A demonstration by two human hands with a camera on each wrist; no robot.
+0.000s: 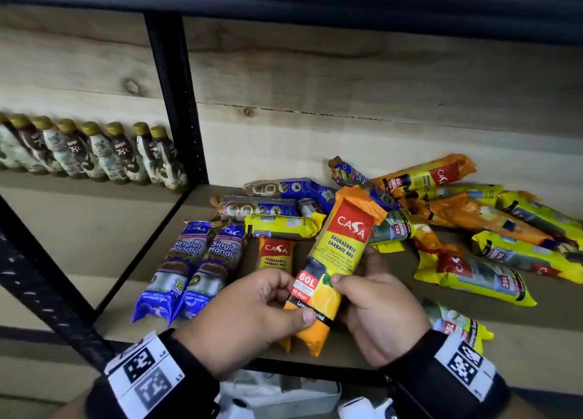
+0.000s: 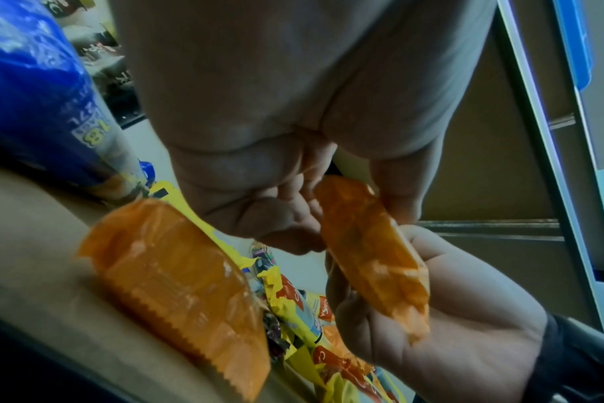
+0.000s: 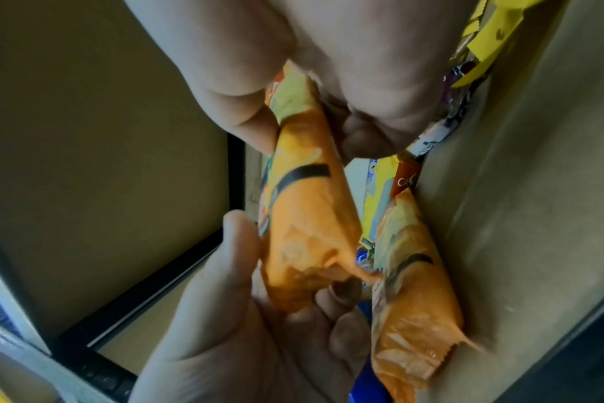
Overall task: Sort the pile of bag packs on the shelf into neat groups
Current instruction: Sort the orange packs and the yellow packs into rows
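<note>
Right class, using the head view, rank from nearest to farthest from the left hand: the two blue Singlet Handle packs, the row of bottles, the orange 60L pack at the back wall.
1. Blue Singlet Handle packs, just left of the left hand.
2. Orange 60L pack, back right.
3. Bottles, far left bay.

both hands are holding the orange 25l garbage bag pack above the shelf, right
Not quite: the orange pack held by the left hand and right hand reads 60L, not 25L, as the head view shows. The rest holds: it is above the shelf.
</note>
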